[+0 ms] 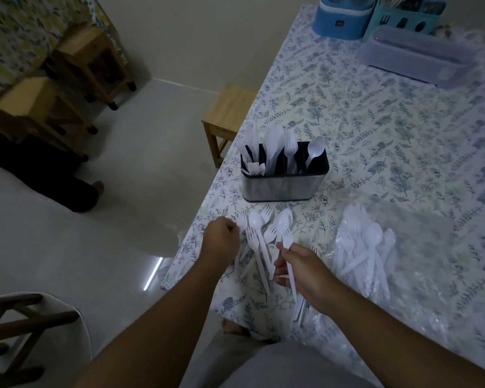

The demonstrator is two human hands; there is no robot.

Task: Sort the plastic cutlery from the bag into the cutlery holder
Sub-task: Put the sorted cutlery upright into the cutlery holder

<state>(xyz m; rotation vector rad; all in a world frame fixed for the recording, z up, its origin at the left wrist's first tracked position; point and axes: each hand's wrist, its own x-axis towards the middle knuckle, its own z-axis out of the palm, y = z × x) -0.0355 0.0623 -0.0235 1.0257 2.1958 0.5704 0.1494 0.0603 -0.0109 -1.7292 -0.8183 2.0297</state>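
Head cam: holder (pixel 277 184) w/ cutlery; right hand (pixel 300 271) pinches spork (pixel 286 239); left (pixel 221 239) fisted.

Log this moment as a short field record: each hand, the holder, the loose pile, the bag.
right hand: pinches a white fork by its handle
left hand: curled at the pile's edge; grip hidden
cutlery holder: upright, compartments partly filled with white cutlery
loose pile: forks and spoons on the tablecloth, between the hands
bag: clear, right of the pile, cutlery inside

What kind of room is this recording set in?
Probably a home dining or kitchen area: a table under a floral tablecloth, a wooden stool beside it, and a tiled floor.
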